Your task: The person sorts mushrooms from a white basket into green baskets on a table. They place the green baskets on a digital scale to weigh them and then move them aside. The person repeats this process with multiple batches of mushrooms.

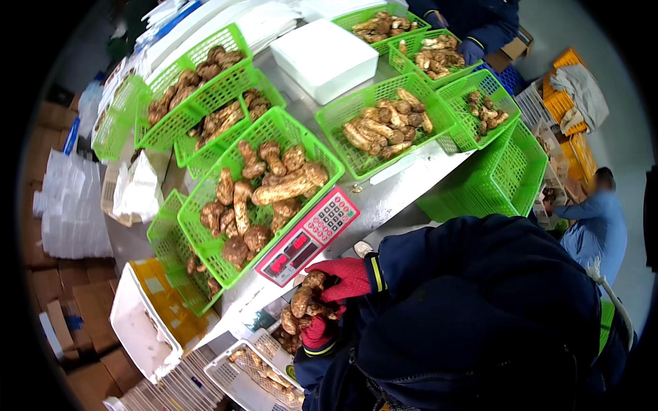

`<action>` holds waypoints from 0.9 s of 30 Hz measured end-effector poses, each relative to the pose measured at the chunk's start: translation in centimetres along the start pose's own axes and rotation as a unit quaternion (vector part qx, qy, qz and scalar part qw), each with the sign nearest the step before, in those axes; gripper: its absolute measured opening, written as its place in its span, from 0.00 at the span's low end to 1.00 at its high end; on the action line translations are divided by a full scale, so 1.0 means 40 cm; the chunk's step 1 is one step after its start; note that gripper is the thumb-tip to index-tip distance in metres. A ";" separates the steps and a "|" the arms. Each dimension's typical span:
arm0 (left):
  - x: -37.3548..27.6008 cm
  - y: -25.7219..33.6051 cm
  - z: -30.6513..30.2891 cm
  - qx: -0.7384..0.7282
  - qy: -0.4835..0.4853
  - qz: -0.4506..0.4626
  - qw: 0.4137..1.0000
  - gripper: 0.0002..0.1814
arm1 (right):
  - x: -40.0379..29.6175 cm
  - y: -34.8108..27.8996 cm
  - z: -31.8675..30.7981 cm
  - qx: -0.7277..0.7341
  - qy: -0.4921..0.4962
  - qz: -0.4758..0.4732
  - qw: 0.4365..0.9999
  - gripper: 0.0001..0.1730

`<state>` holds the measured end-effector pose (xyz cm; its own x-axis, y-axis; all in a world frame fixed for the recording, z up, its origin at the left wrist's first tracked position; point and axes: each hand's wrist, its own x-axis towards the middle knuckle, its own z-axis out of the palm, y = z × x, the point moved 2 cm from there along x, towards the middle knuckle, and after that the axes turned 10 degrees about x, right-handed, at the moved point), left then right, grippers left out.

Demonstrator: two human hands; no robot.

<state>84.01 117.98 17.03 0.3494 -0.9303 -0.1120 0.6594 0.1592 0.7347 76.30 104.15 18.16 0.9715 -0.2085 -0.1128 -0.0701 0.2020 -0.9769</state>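
Observation:
My right hand (343,279), in a red dotted glove, is closed around brown mushrooms (302,300) in front of my body. Just below it, my left hand (317,331), also in a red glove, supports the same bunch from beneath; its fingers are partly hidden by the mushrooms. Under the hands is a white plastic basket (261,343) with more mushrooms. Beyond the hands, a scale with a pink keypad panel (308,236) stands at the table edge. A green plastic basket (312,137) holding large mushrooms rests over it.
Several green baskets of mushrooms cover the metal table (406,190), around a white foam box (325,59). A foam box with yellow tape (149,334) stands at lower left. A co-worker's gloved hand (470,51) is at the far baskets; another person (596,221) works at right.

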 end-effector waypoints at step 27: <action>0.109 -0.196 0.031 0.630 -0.300 0.002 0.716 0.24 | -0.288 0.031 0.000 -0.130 0.442 -0.153 0.874 0.37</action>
<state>79.54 112.27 11.62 -0.2484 -0.9655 -0.0778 -0.5971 0.0894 0.7972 65.04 106.79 18.25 0.4072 -0.8962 0.1761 0.0016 -0.1921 -0.9814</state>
